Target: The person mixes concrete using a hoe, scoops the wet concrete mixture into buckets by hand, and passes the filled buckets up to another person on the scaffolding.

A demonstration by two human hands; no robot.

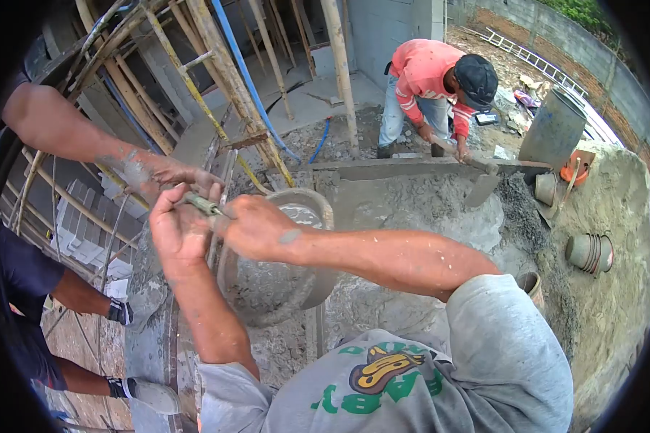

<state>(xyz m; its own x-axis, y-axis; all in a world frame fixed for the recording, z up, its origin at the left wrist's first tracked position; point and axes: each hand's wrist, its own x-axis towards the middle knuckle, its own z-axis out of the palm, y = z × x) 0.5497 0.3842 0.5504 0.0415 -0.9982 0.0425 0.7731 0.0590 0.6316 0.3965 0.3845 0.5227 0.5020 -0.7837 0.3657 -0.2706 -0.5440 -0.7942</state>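
A small green, roughly cylindrical thing (pixel 204 205) lies between my two hands; its exact kind is not clear. My left hand (pixel 182 231) is turned palm toward me, its fingers curled around one end. At the other end, my right hand (pixel 256 227) is closed in a pinch. Another person's mortar-smeared hand (pixel 184 175) reaches in from the left, right beside my left fingers. Below my hands stands a bucket (pixel 325 216) with wet grey mortar (pixel 271 281) inside.
Bamboo and metal scaffold poles (pixel 227 79) rise at upper left. A co-worker in a pink shirt (pixel 426 68) bends over a hoe (pixel 482 189) in wet mortar. A drum (pixel 554 128), stacked buckets (pixel 589 252) and sand (pixel 614 202) are at right. The other person's shoe (pixel 157 395) is at lower left.
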